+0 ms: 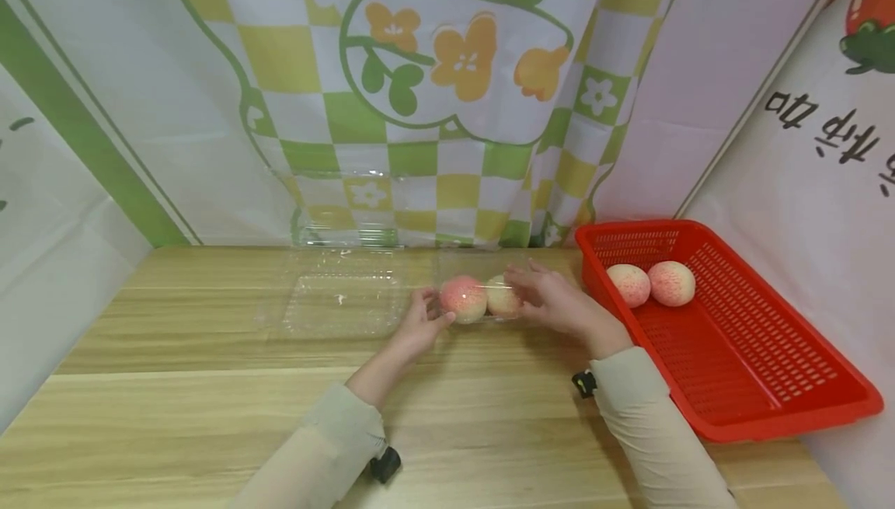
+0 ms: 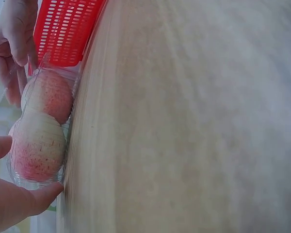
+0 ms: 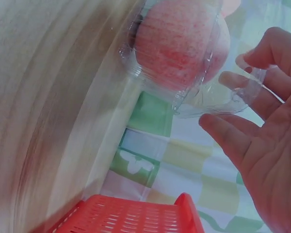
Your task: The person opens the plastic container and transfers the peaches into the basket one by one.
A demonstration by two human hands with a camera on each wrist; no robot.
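Observation:
Two pink-and-cream peaches, a left one (image 1: 463, 299) and a right one (image 1: 502, 299), sit side by side in a clear plastic clamshell box (image 3: 131, 60) on the table. My left hand (image 1: 418, 329) holds the box's left end, its thumb low by the base in the left wrist view. At the other end my right hand (image 1: 559, 305) grips the clear lid (image 3: 242, 94) between thumb and fingers. The lid stands partly raised over the peaches. Part of the right peach is hidden behind my right fingers in the head view.
A second clear plastic box (image 1: 343, 299) lies open on the wooden table (image 1: 447, 416), left of my left hand. To the right stands a red basket (image 1: 741, 353) with two more peaches (image 1: 650, 284) at its far end. A patterned curtain (image 1: 419, 151) hangs behind the table.

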